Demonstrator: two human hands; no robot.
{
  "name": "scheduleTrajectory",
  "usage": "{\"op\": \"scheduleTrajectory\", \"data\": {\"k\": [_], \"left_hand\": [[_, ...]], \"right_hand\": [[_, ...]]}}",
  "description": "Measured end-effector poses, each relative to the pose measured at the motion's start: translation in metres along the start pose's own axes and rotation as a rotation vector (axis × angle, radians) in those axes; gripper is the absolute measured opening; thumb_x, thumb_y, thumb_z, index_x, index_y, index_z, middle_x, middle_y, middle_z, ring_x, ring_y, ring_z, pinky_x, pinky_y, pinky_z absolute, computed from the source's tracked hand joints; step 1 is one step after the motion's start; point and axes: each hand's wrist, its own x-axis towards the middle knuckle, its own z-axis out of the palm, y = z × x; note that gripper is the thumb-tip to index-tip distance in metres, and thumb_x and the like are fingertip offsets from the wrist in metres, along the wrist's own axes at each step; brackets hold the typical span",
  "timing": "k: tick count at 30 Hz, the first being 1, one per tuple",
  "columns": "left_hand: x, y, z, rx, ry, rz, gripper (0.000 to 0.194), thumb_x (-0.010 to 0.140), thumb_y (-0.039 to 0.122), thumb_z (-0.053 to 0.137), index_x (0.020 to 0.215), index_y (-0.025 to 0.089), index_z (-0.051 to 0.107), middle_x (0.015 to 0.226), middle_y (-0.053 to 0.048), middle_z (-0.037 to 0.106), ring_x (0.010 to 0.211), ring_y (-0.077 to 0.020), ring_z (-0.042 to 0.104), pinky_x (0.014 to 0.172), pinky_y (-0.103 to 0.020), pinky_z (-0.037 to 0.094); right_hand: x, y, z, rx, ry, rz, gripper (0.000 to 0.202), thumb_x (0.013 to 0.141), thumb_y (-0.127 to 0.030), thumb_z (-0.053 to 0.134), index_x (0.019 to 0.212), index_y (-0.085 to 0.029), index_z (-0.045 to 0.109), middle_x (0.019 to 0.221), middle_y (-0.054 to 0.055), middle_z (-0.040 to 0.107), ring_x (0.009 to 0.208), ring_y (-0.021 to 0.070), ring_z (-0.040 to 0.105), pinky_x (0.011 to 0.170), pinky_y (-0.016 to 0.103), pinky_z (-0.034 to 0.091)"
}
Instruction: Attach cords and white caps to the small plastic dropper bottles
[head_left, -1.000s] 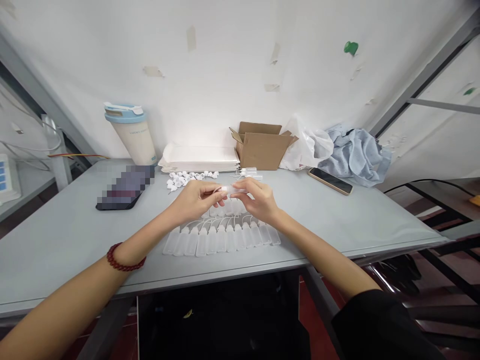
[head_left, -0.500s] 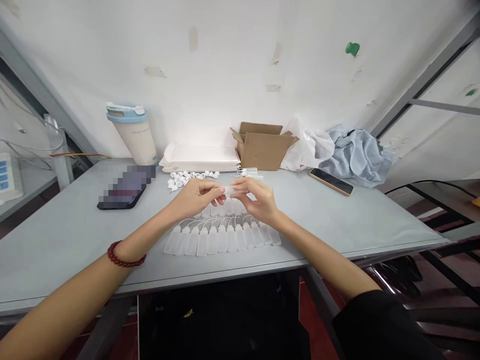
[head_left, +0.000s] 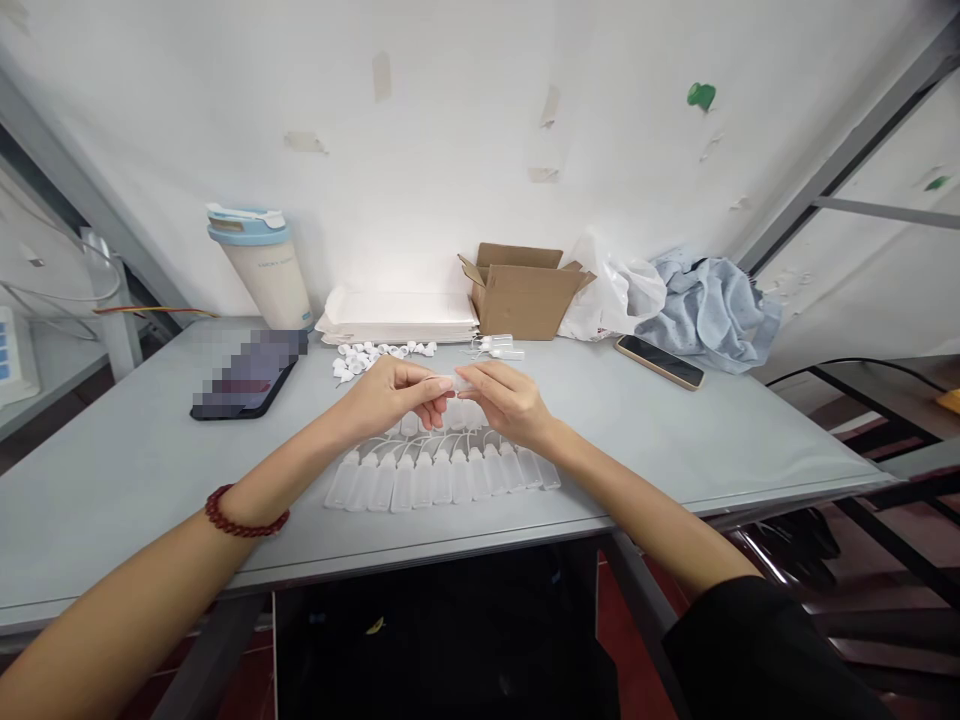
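I have a small plastic bottle (head_left: pixel 458 383) up between my two hands, above the grey table (head_left: pixel 675 430). What shows of it is whitish and translucent, a short pale stretch lying roughly sideways between my fingertips; my fingers cover most of it, so I can't tell how its top looks. My left hand (head_left: pixel 399 392) pinches one end, thumb against curled fingers, and my right hand (head_left: pixel 512 402) has its fingers and thumb closed around the other end. Just below, nearer me, lies a row of bottles (head_left: pixel 442 480), milky and slim, with thin white tubes curving from their white tops. More frosty ones sit partly hidden under my hands. Loose white caps (head_left: pixel 364 358) lie heaped beyond my left hand.
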Motion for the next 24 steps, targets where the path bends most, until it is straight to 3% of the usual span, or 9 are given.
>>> {"op": "scheduleTrajectory", "data": {"k": [7, 14, 17, 21, 24], "left_hand": [[-0.004, 0.002, 0.002, 0.317, 0.045, 0.156, 0.035, 0.091, 0.037, 0.052, 0.068, 0.016, 0.066, 0.062, -0.001, 0.069, 0.061, -0.014, 0.064, 0.06, -0.023, 0.047], [0.0, -0.007, 0.004, 0.566, 0.103, 0.36, 0.033, 0.093, 0.027, 0.047, 0.067, 0.016, 0.063, 0.065, 0.0, 0.067, 0.061, -0.0121, 0.06, 0.059, -0.023, 0.04], [0.0, -0.009, 0.005, 0.614, 0.111, 0.401, 0.031, 0.094, 0.027, 0.046, 0.07, 0.016, 0.064, 0.065, 0.0, 0.066, 0.06, -0.0123, 0.059, 0.059, -0.023, 0.038], [0.0, -0.009, 0.008, 0.624, 0.108, 0.41, 0.034, 0.093, 0.029, 0.046, 0.064, 0.016, 0.059, 0.06, 0.0, 0.062, 0.056, -0.0116, 0.055, 0.057, -0.024, 0.037], [0.001, -0.009, 0.01, 0.61, 0.124, 0.354, 0.037, 0.093, 0.032, 0.047, 0.061, 0.016, 0.057, 0.058, 0.001, 0.06, 0.055, -0.0112, 0.052, 0.056, -0.024, 0.036]], "right_hand": [[-0.001, -0.003, -0.003, 0.13, -0.071, 0.115, 0.026, 0.098, -0.028, 0.045, 0.108, -0.013, 0.064, 0.08, 0.008, 0.065, 0.067, 0.0147, 0.059, 0.061, 0.027, 0.052], [0.006, -0.01, -0.011, 0.382, -0.172, 0.454, 0.027, 0.094, -0.033, 0.052, 0.093, -0.015, 0.071, 0.067, 0.002, 0.061, 0.059, 0.0109, 0.052, 0.059, 0.024, 0.044], [0.009, -0.012, -0.014, 0.531, -0.21, 0.628, 0.029, 0.091, -0.038, 0.053, 0.083, -0.016, 0.071, 0.064, 0.0, 0.06, 0.053, 0.0092, 0.048, 0.054, 0.023, 0.04], [0.011, -0.011, -0.014, 0.664, -0.252, 0.845, 0.045, 0.089, -0.05, 0.051, 0.062, -0.015, 0.06, 0.048, -0.004, 0.045, 0.042, 0.0068, 0.037, 0.046, 0.022, 0.033], [0.011, -0.008, -0.012, 0.721, -0.256, 0.904, 0.05, 0.087, -0.057, 0.05, 0.06, -0.016, 0.057, 0.046, -0.005, 0.044, 0.041, 0.0066, 0.038, 0.045, 0.022, 0.033]]}}
